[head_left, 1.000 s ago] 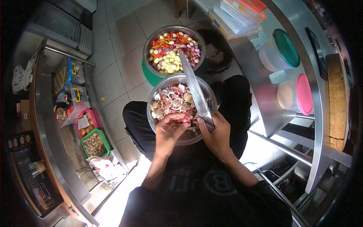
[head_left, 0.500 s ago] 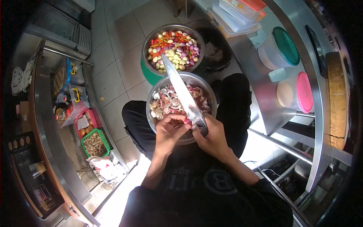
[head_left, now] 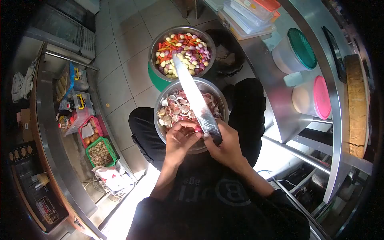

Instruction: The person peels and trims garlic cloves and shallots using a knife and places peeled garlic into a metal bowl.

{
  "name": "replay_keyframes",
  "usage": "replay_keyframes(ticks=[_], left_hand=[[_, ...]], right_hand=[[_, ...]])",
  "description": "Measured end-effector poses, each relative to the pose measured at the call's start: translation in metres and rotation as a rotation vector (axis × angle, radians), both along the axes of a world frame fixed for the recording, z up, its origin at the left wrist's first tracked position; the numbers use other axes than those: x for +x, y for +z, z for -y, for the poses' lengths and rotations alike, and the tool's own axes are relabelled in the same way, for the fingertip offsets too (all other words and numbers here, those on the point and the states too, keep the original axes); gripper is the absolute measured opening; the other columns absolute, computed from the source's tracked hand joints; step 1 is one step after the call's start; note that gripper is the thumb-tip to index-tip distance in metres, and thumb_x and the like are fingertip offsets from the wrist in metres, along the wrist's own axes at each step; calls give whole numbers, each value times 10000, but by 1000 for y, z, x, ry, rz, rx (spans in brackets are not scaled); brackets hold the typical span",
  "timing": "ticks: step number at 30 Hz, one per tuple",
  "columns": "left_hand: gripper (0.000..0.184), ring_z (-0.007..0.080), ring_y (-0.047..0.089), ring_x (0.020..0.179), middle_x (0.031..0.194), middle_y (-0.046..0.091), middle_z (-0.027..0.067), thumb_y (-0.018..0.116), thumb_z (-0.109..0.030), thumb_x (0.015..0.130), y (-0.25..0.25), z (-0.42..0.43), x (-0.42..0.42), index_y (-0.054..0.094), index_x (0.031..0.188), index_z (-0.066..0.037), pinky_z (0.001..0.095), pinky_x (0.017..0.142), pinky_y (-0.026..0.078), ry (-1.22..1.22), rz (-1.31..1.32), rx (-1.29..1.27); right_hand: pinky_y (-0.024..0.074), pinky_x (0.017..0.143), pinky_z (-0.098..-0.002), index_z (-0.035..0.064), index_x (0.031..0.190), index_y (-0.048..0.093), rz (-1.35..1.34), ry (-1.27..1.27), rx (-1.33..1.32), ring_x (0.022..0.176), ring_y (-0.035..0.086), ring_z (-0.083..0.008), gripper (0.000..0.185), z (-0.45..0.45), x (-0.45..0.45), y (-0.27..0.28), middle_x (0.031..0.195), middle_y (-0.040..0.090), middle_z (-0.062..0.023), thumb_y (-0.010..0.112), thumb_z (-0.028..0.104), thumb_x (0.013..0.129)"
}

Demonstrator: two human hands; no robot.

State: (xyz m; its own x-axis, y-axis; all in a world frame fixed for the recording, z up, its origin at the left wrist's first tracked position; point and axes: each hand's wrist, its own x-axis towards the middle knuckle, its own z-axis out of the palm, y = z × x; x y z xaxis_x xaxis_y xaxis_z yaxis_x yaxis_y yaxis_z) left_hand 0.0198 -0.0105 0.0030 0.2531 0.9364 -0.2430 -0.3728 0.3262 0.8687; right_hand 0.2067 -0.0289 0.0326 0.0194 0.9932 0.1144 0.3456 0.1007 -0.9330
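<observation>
My left hand (head_left: 179,141) pinches a small red shallot (head_left: 198,129) over the near edge of a steel bowl (head_left: 159,127) full of papery peelings (head_left: 176,107). My right hand (head_left: 226,145) is closed round the dark handle of a large knife (head_left: 193,96). Its blade points away from me, across the peelings, with the tip over the farther bowl. The right thumb is close to the shallot. That farther steel bowl (head_left: 152,56) holds red chillies (head_left: 166,45), peeled garlic (head_left: 183,64) and purple shallots (head_left: 203,54).
A green stool or basin (head_left: 156,79) shows under the farther bowl. At left, a low shelf holds a green basket (head_left: 113,152), a pink basket (head_left: 100,127) and clear boxes. Tubs with green (head_left: 302,49) and pink lids (head_left: 321,97) stand on the right-hand steel shelf.
Since a second ago, the knife has swung its tip to the left, and my right hand has shifted slightly left. My left hand stays nearly in place with the shallot.
</observation>
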Motion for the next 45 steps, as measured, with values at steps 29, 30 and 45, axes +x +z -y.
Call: replay_keyframes(ticks=[29, 30, 45], left_hand=[[241, 191, 739, 1011, 1163, 762, 144, 716, 37, 1028, -5, 2, 1, 692, 1265, 76, 338, 928, 603, -52, 108, -17], [241, 191, 739, 1011, 1163, 762, 144, 716, 37, 1028, -5, 2, 1, 692, 1265, 76, 338, 928, 603, -52, 109, -17], [304, 253, 754, 1087, 1211, 732, 164, 618, -27, 1081, -11, 4, -11, 651, 1367, 73, 390, 998, 614, -80, 196, -38]], right_hand=[[576, 774, -336, -39, 1100, 698, -294, -62, -273, 824, 742, -176, 176, 4, 1, -5, 889, 774, -106, 737, 101, 1002], [576, 774, -336, -39, 1100, 698, -293, -62, -274, 824, 742, -176, 176, 7, 0, -10, 889, 774, -106, 737, 101, 1002], [423, 409, -258, -8, 1047, 714, -576, -236, -488, 473, 571, -83, 127, 2, 2, -12, 779, 719, -47, 726, 115, 1015]])
